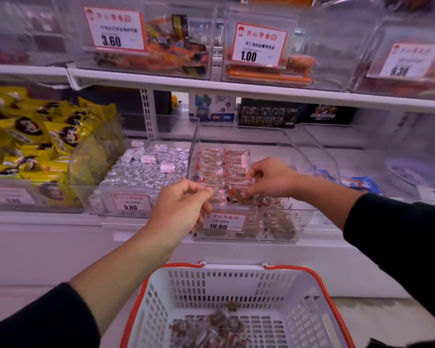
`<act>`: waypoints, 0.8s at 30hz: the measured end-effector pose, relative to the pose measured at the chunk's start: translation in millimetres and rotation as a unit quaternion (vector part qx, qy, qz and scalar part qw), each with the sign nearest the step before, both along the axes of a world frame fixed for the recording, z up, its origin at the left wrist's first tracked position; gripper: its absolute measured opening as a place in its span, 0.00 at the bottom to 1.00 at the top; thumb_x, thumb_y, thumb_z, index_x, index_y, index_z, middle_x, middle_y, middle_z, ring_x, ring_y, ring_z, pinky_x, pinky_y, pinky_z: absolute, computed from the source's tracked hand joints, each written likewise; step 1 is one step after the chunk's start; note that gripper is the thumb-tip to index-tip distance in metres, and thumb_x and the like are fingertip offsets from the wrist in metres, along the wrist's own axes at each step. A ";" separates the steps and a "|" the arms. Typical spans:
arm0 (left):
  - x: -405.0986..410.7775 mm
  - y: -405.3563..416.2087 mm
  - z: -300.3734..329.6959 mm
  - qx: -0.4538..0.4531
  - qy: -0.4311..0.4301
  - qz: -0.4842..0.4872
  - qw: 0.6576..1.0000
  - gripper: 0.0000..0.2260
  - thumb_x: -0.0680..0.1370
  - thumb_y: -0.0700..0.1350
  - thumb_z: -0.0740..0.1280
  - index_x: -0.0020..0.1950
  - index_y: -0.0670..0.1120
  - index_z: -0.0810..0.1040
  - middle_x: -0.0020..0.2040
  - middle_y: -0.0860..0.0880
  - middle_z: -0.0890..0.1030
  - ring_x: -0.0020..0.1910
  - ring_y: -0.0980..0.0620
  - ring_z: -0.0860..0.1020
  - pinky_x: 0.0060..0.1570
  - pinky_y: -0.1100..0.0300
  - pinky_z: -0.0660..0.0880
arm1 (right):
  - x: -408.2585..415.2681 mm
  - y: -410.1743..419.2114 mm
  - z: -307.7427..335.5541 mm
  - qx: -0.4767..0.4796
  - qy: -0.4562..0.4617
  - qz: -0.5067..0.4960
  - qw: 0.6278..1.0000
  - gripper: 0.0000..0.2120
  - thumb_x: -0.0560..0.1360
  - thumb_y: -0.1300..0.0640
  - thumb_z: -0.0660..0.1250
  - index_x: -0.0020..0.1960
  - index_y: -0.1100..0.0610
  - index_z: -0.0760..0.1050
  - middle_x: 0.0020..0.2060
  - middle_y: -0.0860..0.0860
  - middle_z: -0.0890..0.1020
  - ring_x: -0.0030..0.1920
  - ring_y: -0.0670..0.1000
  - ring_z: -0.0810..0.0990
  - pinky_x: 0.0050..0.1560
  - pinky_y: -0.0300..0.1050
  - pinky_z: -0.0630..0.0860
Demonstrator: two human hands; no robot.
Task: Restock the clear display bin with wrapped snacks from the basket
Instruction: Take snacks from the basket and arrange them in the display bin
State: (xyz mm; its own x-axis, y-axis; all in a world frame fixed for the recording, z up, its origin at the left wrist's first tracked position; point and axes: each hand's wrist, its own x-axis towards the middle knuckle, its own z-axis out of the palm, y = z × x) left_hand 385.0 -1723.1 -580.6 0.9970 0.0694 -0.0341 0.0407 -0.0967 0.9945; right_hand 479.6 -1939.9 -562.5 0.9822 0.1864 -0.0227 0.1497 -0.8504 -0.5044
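The clear display bin [304, 212] sits on the lower shelf with a 10.80 price tag on its front. Rows of brown wrapped snacks [216, 167] in clear red-printed wrappers fill it. My right hand [269, 178] reaches into the bin from the right, fingers pinched on a wrapped snack [239, 193] lying on top of the pile. My left hand [183, 207] hovers at the bin's front left corner, fingers pinched around the edge of a clear wrapper. Below, a white basket [296, 297] with an orange rim holds a small heap of the same snacks [211, 327].
Left of the bin stands another clear bin of silver foil candies [146, 169] tagged 9.80, and further left yellow packets [35, 136]. The upper shelf [236, 87] carries more clear bins with price tags. Blue packets [359, 183] lie to the right.
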 end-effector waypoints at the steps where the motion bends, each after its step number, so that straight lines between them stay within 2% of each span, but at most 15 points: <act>1: -0.3 -0.4 -0.4 0.004 0.000 -0.002 1.000 0.06 0.78 0.45 0.70 0.42 0.47 0.80 0.29 0.52 0.81 0.23 0.57 0.73 0.20 0.65 0.66 | 0.5 1.3 0.1 -0.041 -0.018 0.010 0.999 0.16 0.64 0.52 0.80 0.47 0.58 0.81 0.41 0.54 0.83 0.39 0.51 0.78 0.41 0.45 0.74; 2: -0.5 -0.5 -0.8 0.007 0.000 -0.005 1.000 0.06 0.78 0.45 0.70 0.42 0.47 0.80 0.29 0.52 0.80 0.23 0.57 0.72 0.20 0.66 0.66 | 0.7 2.2 0.6 -0.081 -0.038 0.025 0.996 0.18 0.64 0.51 0.81 0.50 0.56 0.82 0.47 0.54 0.83 0.44 0.52 0.80 0.45 0.45 0.76; 4: -1.1 -1.2 -0.9 0.008 -0.002 -0.010 1.000 0.05 0.78 0.45 0.70 0.43 0.47 0.80 0.28 0.52 0.80 0.23 0.57 0.72 0.21 0.66 0.66 | 1.6 2.7 1.7 -0.133 -0.064 0.069 0.987 0.28 0.65 0.50 0.80 0.63 0.53 0.78 0.60 0.51 0.80 0.57 0.52 0.78 0.56 0.43 0.74; 7: -2.2 -1.3 0.6 0.006 -0.004 -0.013 1.000 0.04 0.78 0.44 0.69 0.44 0.46 0.80 0.28 0.53 0.79 0.23 0.57 0.71 0.21 0.65 0.66 | 5.0 2.1 0.6 -0.178 -0.041 0.151 0.972 0.38 0.72 0.50 0.76 0.77 0.51 0.63 0.73 0.49 0.69 0.71 0.52 0.69 0.72 0.46 0.64; 10: -3.4 -2.2 1.7 0.009 -0.006 -0.015 1.000 0.04 0.79 0.44 0.69 0.45 0.46 0.80 0.27 0.53 0.79 0.23 0.57 0.71 0.21 0.66 0.66 | 13.1 -0.2 -5.5 -0.232 0.059 0.202 0.950 0.39 0.80 0.48 0.64 0.81 0.52 0.44 0.80 0.50 0.49 0.79 0.52 0.48 0.78 0.50 0.48; 11: -3.8 -3.0 1.7 0.012 -0.005 -0.017 1.000 0.04 0.79 0.44 0.69 0.45 0.45 0.80 0.27 0.53 0.79 0.23 0.58 0.71 0.21 0.66 0.66 | 16.7 -0.6 -7.6 -0.249 0.089 0.209 0.942 0.38 0.82 0.46 0.60 0.80 0.52 0.38 0.80 0.50 0.42 0.79 0.52 0.40 0.78 0.51 0.42; 13: -4.5 -4.8 1.1 0.016 -0.002 -0.022 1.000 0.04 0.79 0.44 0.69 0.46 0.45 0.80 0.27 0.54 0.78 0.22 0.58 0.72 0.20 0.65 0.66 | 23.9 0.6 -11.0 -0.274 0.112 0.219 0.930 0.37 0.82 0.41 0.52 0.79 0.51 0.32 0.79 0.49 0.35 0.78 0.53 0.33 0.77 0.54 0.38; 15: -5.0 -6.5 0.3 0.013 0.001 -0.025 1.000 0.03 0.79 0.43 0.69 0.47 0.44 0.80 0.26 0.54 0.78 0.22 0.59 0.72 0.20 0.65 0.66 | 30.5 1.8 -15.0 -0.286 0.102 0.221 0.927 0.36 0.81 0.36 0.46 0.79 0.48 0.32 0.78 0.48 0.35 0.77 0.55 0.32 0.76 0.57 0.37; 19: -6.0 -9.3 0.8 0.011 0.005 -0.030 0.999 0.04 0.79 0.43 0.69 0.47 0.44 0.80 0.26 0.53 0.78 0.21 0.58 0.71 0.20 0.66 0.65 | 35.8 -1.8 -23.1 -0.287 0.080 0.212 0.931 0.35 0.78 0.31 0.42 0.78 0.42 0.33 0.78 0.45 0.35 0.77 0.56 0.33 0.77 0.62 0.38; 22: -7.2 -9.2 -1.3 0.018 -0.005 -0.043 0.999 0.07 0.79 0.45 0.69 0.41 0.45 0.79 0.26 0.51 0.77 0.22 0.56 0.69 0.20 0.65 0.64 | 28.7 -0.2 -17.2 -0.266 0.068 0.204 0.940 0.36 0.78 0.32 0.42 0.79 0.45 0.36 0.79 0.47 0.38 0.78 0.56 0.36 0.77 0.60 0.39; 24: -8.0 -7.5 -4.9 0.049 -0.035 -0.061 0.996 0.13 0.79 0.47 0.69 0.35 0.46 0.77 0.25 0.50 0.75 0.22 0.55 0.68 0.21 0.66 0.65 | 14.2 3.9 -6.1 -0.179 0.014 0.177 0.968 0.33 0.81 0.36 0.45 0.80 0.50 0.45 0.80 0.50 0.46 0.79 0.54 0.42 0.78 0.54 0.40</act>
State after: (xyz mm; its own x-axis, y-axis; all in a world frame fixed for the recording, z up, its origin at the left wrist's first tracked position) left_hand 377.1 -1730.7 -585.5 0.9979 -0.0536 0.0377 -0.0474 -0.1931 0.9800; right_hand 493.8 -1936.0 -568.5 0.8560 0.4870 -0.1734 0.4550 -0.8690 -0.1946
